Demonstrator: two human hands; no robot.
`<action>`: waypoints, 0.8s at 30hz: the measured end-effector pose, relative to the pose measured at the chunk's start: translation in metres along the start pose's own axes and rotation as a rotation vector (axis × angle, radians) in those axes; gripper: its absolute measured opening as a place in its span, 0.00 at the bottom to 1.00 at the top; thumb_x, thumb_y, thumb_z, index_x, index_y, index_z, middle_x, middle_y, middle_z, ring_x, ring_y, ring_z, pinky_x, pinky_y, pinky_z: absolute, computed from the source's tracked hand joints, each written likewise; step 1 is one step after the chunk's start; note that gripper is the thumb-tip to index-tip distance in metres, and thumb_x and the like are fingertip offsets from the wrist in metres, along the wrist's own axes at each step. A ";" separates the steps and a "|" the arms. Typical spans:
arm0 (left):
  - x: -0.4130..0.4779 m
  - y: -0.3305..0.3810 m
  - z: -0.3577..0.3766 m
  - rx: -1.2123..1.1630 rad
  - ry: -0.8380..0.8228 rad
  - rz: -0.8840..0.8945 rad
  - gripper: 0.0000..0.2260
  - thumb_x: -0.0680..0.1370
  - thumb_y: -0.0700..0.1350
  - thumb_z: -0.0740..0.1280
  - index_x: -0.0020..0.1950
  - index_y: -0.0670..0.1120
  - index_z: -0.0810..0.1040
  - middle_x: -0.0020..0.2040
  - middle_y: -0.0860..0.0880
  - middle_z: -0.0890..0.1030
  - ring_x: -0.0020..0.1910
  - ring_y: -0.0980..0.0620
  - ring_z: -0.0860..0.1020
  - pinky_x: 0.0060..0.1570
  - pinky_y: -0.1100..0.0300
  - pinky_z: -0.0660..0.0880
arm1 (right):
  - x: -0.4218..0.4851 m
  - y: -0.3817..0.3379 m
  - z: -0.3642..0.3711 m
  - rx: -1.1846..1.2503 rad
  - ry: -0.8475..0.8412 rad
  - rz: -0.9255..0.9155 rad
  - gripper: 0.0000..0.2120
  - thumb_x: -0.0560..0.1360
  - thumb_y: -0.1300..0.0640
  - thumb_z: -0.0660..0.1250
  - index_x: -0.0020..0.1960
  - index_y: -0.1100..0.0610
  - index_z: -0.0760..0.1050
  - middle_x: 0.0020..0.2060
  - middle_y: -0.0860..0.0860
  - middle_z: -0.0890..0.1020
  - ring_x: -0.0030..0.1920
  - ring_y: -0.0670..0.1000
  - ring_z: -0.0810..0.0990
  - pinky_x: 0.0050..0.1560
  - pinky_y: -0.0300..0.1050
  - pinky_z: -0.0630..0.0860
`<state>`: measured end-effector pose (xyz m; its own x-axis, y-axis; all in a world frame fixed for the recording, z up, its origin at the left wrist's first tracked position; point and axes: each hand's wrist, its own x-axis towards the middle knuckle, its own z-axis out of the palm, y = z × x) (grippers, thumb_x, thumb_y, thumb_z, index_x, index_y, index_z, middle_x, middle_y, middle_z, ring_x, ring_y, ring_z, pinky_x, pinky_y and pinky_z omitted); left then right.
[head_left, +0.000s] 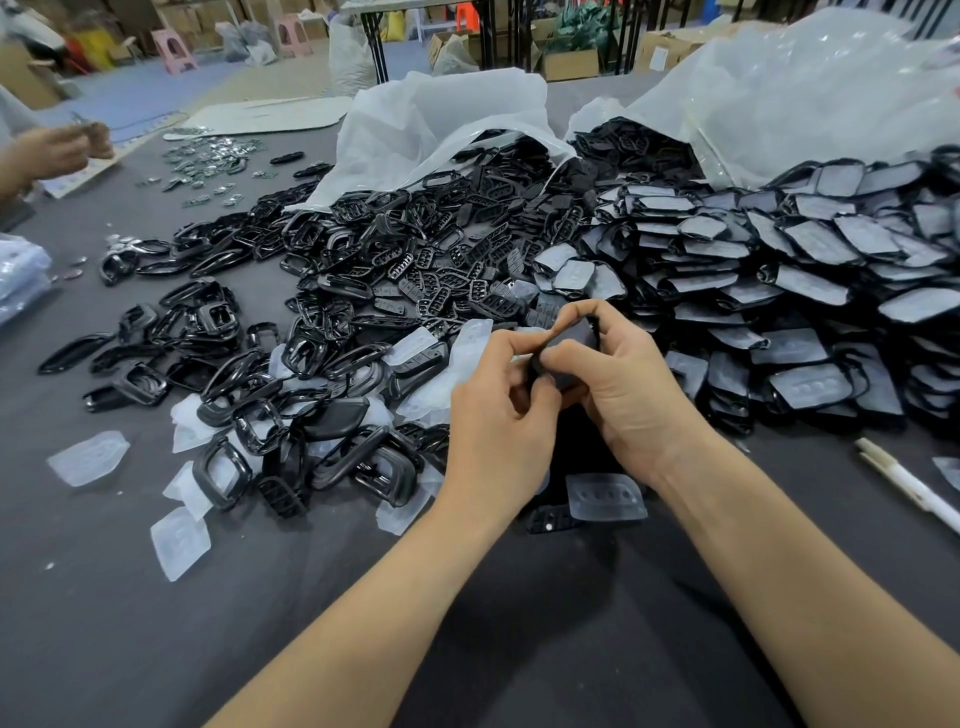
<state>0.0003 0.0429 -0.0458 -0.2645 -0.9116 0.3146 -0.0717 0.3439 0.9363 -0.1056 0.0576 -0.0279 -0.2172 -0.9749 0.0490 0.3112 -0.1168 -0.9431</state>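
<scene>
Head view, black piece: I see a small black piece (569, 340) held up between both hands, above the grey table (156, 623) and just in front of the heap of black frames (322, 364)
Left hand (501, 415): fingers curled in, with thumb and forefinger pinching the lower left end of the piece
Right hand (626, 384): thumb and forefinger are bent round the upper right part and clamped on it; the other fingers are curled behind
Step in hand: I judge it as working something thin off or onto the piece with the fingertips; I cannot tell which
Doing it well: I would hold the left pinch firm as the anchor and let the right fingertips do the work from one edge, in a slow roll rather than a tug, so the piece does not spring into the heap
Also: keep it over the bare cloth near the clear pad (605, 496), apart from the film-covered stacks (779, 270)
Long axis: it seems to run on a slant, from low by the left thumb to high by the right forefinger
Pointing: the upper end leans away from me towards the stacks; fingers hide most of it, so I cannot tell face or back
Nearby: a white pen (904, 483) lies well apart on the right
</scene>
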 end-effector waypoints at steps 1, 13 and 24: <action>0.000 0.000 0.000 0.006 -0.002 0.006 0.14 0.73 0.40 0.60 0.46 0.61 0.74 0.38 0.38 0.81 0.39 0.33 0.78 0.44 0.36 0.77 | 0.000 0.000 0.000 -0.003 -0.003 0.000 0.14 0.71 0.74 0.63 0.42 0.54 0.70 0.31 0.52 0.78 0.29 0.49 0.77 0.26 0.38 0.73; -0.002 0.000 -0.001 0.064 -0.029 0.034 0.14 0.73 0.40 0.60 0.49 0.58 0.74 0.35 0.45 0.81 0.36 0.38 0.77 0.41 0.40 0.77 | 0.002 0.004 -0.004 -0.014 -0.037 -0.008 0.16 0.71 0.75 0.62 0.44 0.54 0.69 0.31 0.51 0.77 0.30 0.48 0.75 0.28 0.38 0.73; -0.004 -0.004 -0.001 0.106 -0.038 0.087 0.15 0.74 0.40 0.61 0.54 0.59 0.73 0.41 0.55 0.82 0.35 0.50 0.79 0.37 0.56 0.78 | 0.004 0.008 -0.004 -0.074 -0.017 -0.035 0.16 0.70 0.76 0.61 0.45 0.55 0.68 0.27 0.49 0.75 0.27 0.47 0.73 0.29 0.37 0.72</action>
<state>0.0025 0.0451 -0.0505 -0.3101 -0.8688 0.3861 -0.1475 0.4452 0.8832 -0.1074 0.0538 -0.0368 -0.2107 -0.9736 0.0878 0.2343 -0.1375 -0.9624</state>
